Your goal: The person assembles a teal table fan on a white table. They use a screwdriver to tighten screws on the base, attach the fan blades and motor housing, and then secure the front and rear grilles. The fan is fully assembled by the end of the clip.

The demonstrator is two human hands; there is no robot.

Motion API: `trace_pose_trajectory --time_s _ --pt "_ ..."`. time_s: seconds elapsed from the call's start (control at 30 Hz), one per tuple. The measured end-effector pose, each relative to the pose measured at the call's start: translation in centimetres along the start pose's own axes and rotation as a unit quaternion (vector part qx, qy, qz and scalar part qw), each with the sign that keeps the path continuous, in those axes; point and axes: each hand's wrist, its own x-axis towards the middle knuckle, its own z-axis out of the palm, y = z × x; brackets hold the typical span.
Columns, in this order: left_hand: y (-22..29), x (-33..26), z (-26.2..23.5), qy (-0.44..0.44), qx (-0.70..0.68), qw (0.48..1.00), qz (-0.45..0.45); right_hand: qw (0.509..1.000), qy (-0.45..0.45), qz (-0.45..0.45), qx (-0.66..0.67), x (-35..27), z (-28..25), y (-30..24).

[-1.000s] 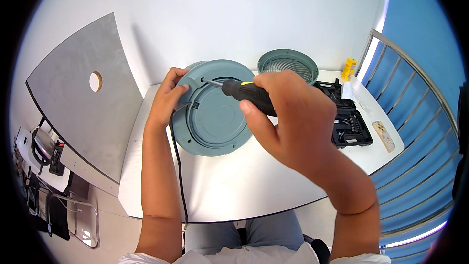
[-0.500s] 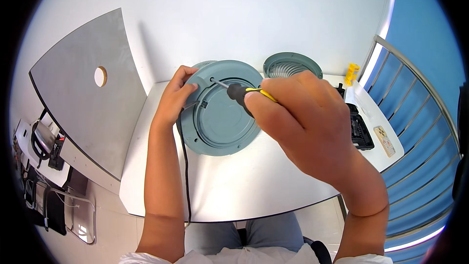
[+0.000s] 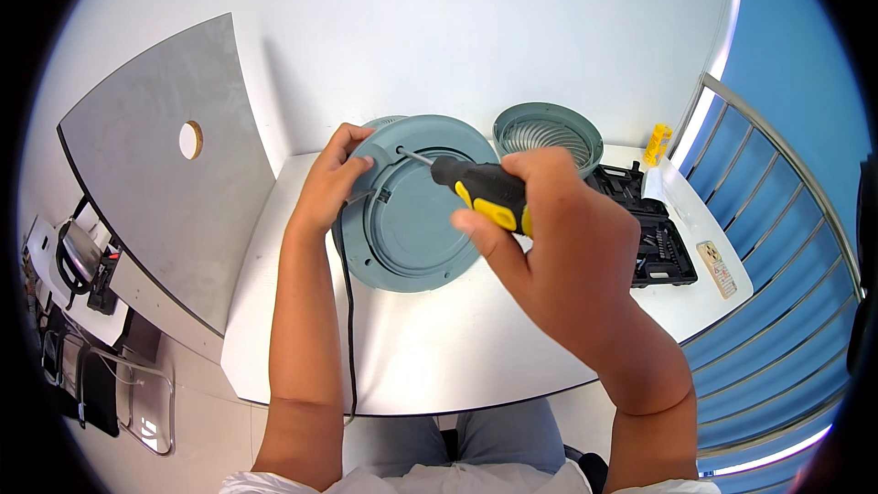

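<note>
A round grey-green appliance base stands tilted on the table, its underside with ring grooves and screw holes facing me. My left hand grips its left rim, thumb in front and fingers behind. A black power cord runs down from beside that hand to the table's front edge. My right hand is closed round the black and yellow handle of a screwdriver. The screwdriver's metal shaft reaches left to a screw hole near the top of the base; whether the tip touches a screw is hidden.
Behind on the right lies a round grey-green grille cover. An open black tool case, a yellow object and a pale remote control lie at the table's right. A grey panel stands left; a metal railing runs right.
My right hand has turned about the handle and shifted slightly, its thumb now lower, showing more of the yellow grip. My left hand and the base have hardly moved.
</note>
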Motion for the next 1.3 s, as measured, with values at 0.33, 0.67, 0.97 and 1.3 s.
trace_pose_trajectory --time_s 0.33,0.67,0.97,1.3 --pt "-0.9 0.2 -0.2 -0.011 -0.004 1.000 0.018 0.938 0.089 -0.322 -0.090 1.5 0.1 3.4" --pt "-0.1 -0.3 0.2 -0.004 -0.006 1.000 0.013 0.939 0.094 -0.308 -0.120 0.5 0.4 2.2" --pt "-0.8 0.2 0.0 -0.007 -0.017 1.000 0.016 0.993 -0.004 -0.038 -0.114 -0.2 -0.8 -0.2" --pt "-0.2 -0.2 0.0 -0.022 -0.032 0.999 0.000 0.954 0.007 -0.201 -0.224 0.5 -1.6 0.6"
